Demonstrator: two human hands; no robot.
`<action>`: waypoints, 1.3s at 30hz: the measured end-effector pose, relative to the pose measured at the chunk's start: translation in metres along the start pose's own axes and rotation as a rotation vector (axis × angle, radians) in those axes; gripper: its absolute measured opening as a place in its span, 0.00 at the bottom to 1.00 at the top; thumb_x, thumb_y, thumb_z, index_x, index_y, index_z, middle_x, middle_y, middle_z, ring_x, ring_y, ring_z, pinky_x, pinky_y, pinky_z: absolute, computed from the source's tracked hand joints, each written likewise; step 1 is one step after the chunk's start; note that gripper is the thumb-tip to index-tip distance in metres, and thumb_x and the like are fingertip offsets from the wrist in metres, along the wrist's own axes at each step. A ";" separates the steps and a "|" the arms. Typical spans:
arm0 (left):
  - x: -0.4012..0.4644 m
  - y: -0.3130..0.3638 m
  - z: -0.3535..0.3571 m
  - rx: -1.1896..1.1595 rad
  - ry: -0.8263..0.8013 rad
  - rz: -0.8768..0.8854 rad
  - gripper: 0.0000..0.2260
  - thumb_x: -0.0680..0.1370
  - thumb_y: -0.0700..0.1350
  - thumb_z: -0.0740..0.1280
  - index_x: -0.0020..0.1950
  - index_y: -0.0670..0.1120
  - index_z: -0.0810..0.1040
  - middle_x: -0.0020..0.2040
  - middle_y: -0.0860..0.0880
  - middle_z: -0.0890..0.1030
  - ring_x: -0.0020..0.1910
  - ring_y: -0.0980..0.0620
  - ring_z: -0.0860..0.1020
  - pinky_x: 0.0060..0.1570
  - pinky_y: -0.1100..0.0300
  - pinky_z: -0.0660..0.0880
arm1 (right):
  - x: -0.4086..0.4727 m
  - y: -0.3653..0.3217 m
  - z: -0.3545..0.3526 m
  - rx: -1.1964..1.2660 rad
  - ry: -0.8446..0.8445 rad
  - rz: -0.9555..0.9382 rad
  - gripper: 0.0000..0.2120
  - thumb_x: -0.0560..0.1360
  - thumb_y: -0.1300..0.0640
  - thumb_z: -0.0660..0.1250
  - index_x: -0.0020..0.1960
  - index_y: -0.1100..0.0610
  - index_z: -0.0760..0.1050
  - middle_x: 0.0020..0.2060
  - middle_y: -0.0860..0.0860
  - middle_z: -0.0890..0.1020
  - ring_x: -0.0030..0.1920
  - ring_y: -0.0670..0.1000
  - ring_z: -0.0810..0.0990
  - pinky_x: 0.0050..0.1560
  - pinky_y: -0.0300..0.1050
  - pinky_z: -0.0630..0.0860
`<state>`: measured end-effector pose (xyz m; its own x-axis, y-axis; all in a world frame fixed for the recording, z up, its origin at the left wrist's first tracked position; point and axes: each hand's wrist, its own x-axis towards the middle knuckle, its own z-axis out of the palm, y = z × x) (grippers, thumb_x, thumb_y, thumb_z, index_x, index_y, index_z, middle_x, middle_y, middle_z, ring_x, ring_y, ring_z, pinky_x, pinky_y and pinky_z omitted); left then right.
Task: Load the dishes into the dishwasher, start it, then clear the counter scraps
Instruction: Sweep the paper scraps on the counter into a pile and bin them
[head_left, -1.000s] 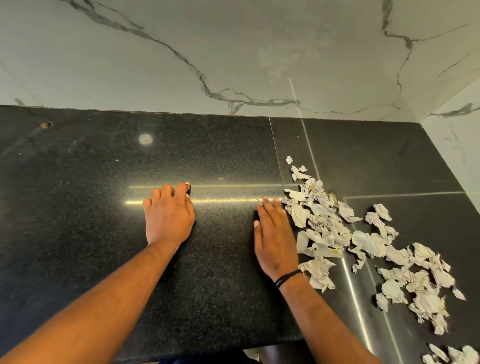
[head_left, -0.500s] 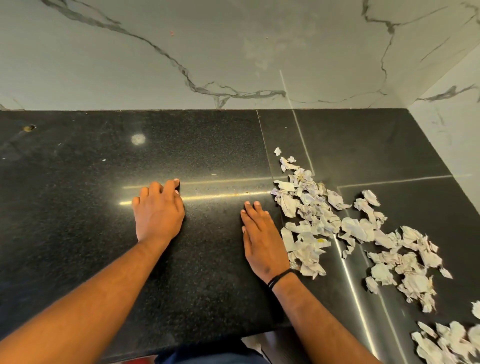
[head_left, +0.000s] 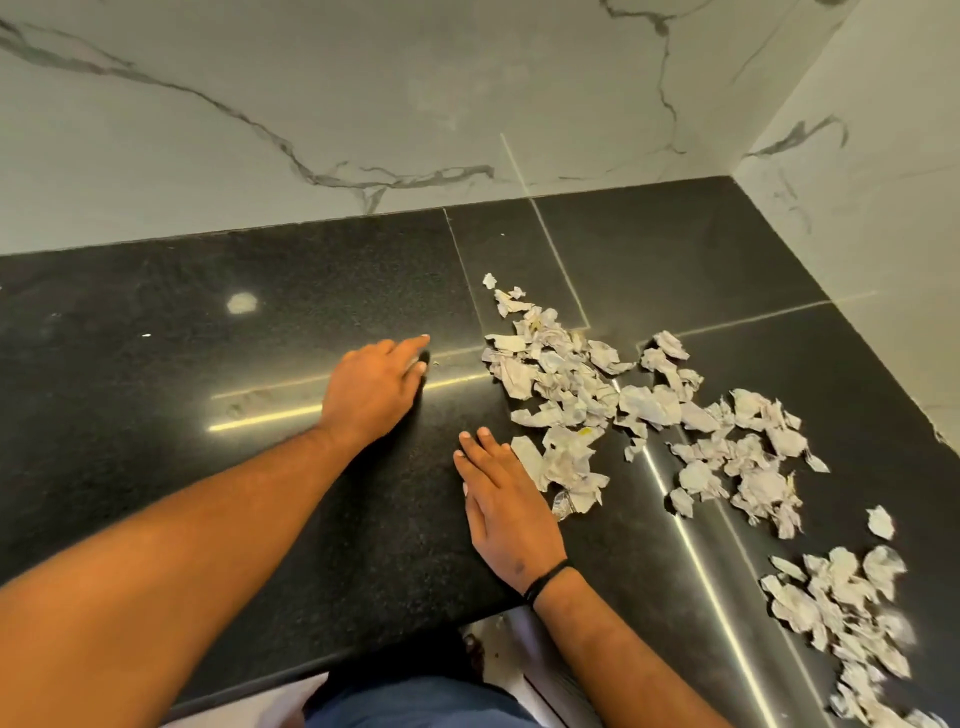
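Torn white paper scraps (head_left: 571, 395) lie scattered across the black granite counter (head_left: 156, 415), running from the middle toward the front right, with a second heap (head_left: 841, 603) near the right front edge. My right hand (head_left: 506, 506), a black band at its wrist, lies flat on the counter with straight fingers, its outer edge touching the nearest scraps. My left hand (head_left: 376, 387) rests on the counter to the left of the pile, fingers stretched toward the scraps, holding nothing.
A white marble wall (head_left: 415, 104) stands behind the counter and another closes the right side, forming a corner. The counter's front edge runs just below my forearms, with the floor and my dark trousers (head_left: 415, 701) beneath.
My left hand has slid right toward the scrap pile and turned its fingers that way. The right hand drew slightly back toward me along the pile's edge. The view shifted right.
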<state>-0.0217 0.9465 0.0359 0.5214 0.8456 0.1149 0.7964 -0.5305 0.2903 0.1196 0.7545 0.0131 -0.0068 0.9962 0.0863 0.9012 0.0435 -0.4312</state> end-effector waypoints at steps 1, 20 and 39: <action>0.003 0.007 0.005 0.012 -0.020 0.030 0.18 0.83 0.52 0.60 0.73 0.52 0.74 0.54 0.44 0.83 0.52 0.40 0.81 0.48 0.48 0.77 | -0.006 0.001 -0.001 0.006 -0.001 -0.001 0.22 0.81 0.56 0.53 0.73 0.57 0.71 0.76 0.50 0.67 0.79 0.51 0.57 0.79 0.49 0.54; 0.004 0.012 0.030 0.058 0.109 0.017 0.18 0.82 0.56 0.56 0.67 0.55 0.77 0.41 0.49 0.78 0.41 0.45 0.79 0.38 0.53 0.72 | 0.012 0.042 -0.022 0.144 0.369 0.253 0.20 0.80 0.56 0.63 0.70 0.61 0.73 0.71 0.55 0.73 0.73 0.53 0.68 0.73 0.52 0.67; 0.002 0.011 0.028 0.042 0.097 0.010 0.17 0.84 0.56 0.57 0.68 0.55 0.77 0.41 0.50 0.76 0.42 0.47 0.78 0.41 0.53 0.71 | 0.052 0.050 -0.025 -0.026 0.162 0.295 0.30 0.83 0.46 0.54 0.79 0.59 0.56 0.78 0.56 0.62 0.78 0.54 0.59 0.76 0.50 0.61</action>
<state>-0.0031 0.9411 0.0128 0.4992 0.8407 0.2097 0.8045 -0.5396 0.2484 0.1753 0.8065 0.0181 0.3234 0.9406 0.1035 0.8647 -0.2493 -0.4361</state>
